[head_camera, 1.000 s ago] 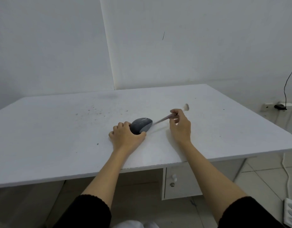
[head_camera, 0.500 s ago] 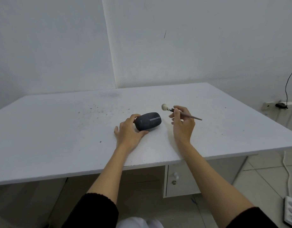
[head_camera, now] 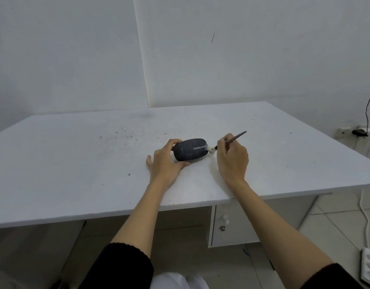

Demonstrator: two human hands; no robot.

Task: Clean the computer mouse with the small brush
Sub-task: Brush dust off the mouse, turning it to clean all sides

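A dark grey computer mouse (head_camera: 190, 149) lies on the white table (head_camera: 75, 163), its front end pointing right. My left hand (head_camera: 165, 161) holds its rear end, thumb on the near side and a finger on the far side. A small brush (head_camera: 230, 141) with a thin brown handle is pinched in my right hand (head_camera: 232, 159). Its white bristle tip (head_camera: 211, 150) touches the front edge of the mouse, and the handle slants up to the right.
Dark specks of dust (head_camera: 121, 132) lie on the table left of the mouse. A drawer unit (head_camera: 225, 224) sits under the table. A wall socket with a black plug (head_camera: 359, 132) is at the right, and a power strip (head_camera: 369, 265) lies on the floor.
My right hand turned the brush so its bristles point left, then lowered the tip onto the front of the mouse. My left hand shifted its hold to the mouse's rear.
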